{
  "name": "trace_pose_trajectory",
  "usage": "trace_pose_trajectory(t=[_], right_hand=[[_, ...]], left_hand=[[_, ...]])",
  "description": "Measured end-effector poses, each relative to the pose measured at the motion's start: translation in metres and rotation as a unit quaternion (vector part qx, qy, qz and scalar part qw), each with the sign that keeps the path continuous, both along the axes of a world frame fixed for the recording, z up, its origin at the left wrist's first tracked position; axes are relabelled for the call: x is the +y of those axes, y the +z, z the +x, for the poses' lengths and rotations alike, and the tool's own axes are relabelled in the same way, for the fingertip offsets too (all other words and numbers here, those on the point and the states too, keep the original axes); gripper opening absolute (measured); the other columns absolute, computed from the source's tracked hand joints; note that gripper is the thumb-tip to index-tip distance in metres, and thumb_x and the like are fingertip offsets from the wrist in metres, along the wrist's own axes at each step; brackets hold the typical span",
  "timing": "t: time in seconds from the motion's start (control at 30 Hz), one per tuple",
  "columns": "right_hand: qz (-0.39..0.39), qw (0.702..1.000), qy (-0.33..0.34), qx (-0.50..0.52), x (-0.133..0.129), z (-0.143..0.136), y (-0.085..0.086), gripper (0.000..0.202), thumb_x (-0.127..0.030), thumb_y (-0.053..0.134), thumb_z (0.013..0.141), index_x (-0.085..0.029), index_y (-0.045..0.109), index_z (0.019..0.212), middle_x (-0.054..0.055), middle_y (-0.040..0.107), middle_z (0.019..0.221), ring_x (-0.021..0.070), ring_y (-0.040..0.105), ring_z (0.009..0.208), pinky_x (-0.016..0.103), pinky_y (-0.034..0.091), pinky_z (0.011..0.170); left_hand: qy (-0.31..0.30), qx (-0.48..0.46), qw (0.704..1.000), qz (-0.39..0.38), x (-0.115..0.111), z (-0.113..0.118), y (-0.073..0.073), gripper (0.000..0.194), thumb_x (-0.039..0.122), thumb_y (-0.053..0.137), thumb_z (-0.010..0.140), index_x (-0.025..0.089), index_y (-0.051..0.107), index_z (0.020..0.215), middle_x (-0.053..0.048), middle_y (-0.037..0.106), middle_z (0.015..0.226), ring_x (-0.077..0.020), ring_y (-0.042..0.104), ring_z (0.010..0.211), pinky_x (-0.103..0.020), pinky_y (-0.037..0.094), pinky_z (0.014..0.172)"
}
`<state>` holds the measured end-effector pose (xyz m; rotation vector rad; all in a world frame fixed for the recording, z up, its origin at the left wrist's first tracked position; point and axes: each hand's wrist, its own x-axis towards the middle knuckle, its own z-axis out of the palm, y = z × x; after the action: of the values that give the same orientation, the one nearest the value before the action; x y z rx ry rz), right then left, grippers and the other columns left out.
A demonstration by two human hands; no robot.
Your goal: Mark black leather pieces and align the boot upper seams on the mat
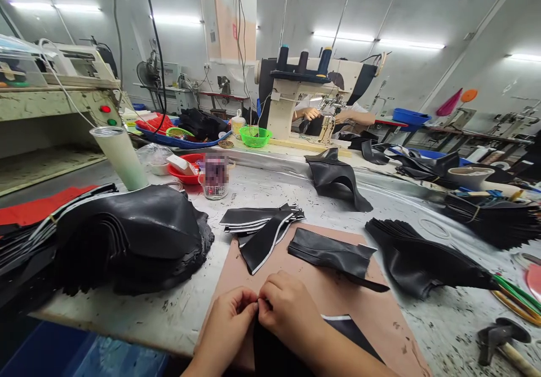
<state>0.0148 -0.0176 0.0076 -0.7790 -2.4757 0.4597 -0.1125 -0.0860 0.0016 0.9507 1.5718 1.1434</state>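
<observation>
Looking down through the head camera, we see our left hand (230,318) and right hand (287,309) meeting knuckle to knuckle at the near edge of the brown work mat (296,275), both closed in a fingertip pinch on the top edge of a black leather piece (338,332). The piece hangs toward us beneath the hands, its white-trimmed edge showing just right of the right wrist; holding it pinched this way seems to keep the edge lined up. Just beyond the fingers lie a folded black piece (329,253) and a fan of white-edged strips (262,225). Far left of the left hand sits a tall stack of cut leather (135,242); a hammer (502,337) lies well right.
</observation>
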Motion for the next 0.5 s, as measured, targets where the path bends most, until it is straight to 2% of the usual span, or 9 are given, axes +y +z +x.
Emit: trace_pose_trajectory(t=[0.07,0.23,0.33,0.4,0.5], right_hand=[[-0.008,1.000,-0.004,0.014,-0.004,0.000,-0.004,0.014,-0.005,0.053,0.066,-0.017,0.061,0.063,0.007,0.062,0.066,0.0205,0.055,0.065,0.031,0.042,0.062],[-0.139,0.987,-0.014,0.073,-0.001,0.008,-0.003,0.014,-0.007,0.053,0.068,-0.018,0.062,0.064,0.002,0.064,0.064,0.0152,0.058,0.061,0.024,0.043,0.058],[-0.214,0.971,-0.006,0.105,0.006,0.011,-0.003,0.008,-0.016,0.057,0.073,-0.018,0.061,0.066,0.001,0.064,0.066,0.0145,0.059,0.062,0.024,0.043,0.058],[-0.247,0.960,-0.012,0.132,0.010,0.013,-0.005,0.013,-0.023,0.054,0.079,-0.018,0.057,0.068,0.004,0.064,0.072,0.0162,0.059,0.068,0.026,0.045,0.061],[-0.265,0.947,-0.013,0.182,0.010,0.027,-0.005,0.021,-0.032,0.040,0.090,-0.020,0.052,0.078,0.008,0.064,0.092,0.0181,0.060,0.084,0.030,0.047,0.072]], left_hand=[[-0.003,0.003,1.000,0.001,0.000,0.001,0.001,0.017,0.033,0.056,0.063,0.017,0.062,0.063,-0.001,0.063,0.064,-0.0180,0.054,0.066,-0.029,0.040,0.063],[-0.012,0.014,1.000,-0.013,0.002,0.003,0.004,0.020,0.036,0.056,0.062,0.017,0.060,0.064,0.001,0.058,0.059,-0.0150,0.052,0.059,-0.026,0.039,0.057],[-0.021,0.038,0.999,-0.018,0.004,0.003,-0.001,0.023,0.040,0.055,0.065,0.017,0.057,0.067,0.003,0.055,0.057,-0.0137,0.051,0.056,-0.025,0.039,0.053],[-0.025,0.070,0.997,-0.024,0.005,0.003,-0.004,0.022,0.040,0.050,0.069,0.019,0.053,0.068,0.004,0.053,0.056,-0.0136,0.051,0.053,-0.024,0.039,0.050],[-0.027,0.153,0.987,-0.032,0.008,0.004,-0.003,0.008,0.029,0.044,0.074,0.021,0.047,0.074,0.005,0.054,0.058,-0.0135,0.053,0.051,-0.024,0.038,0.049]])
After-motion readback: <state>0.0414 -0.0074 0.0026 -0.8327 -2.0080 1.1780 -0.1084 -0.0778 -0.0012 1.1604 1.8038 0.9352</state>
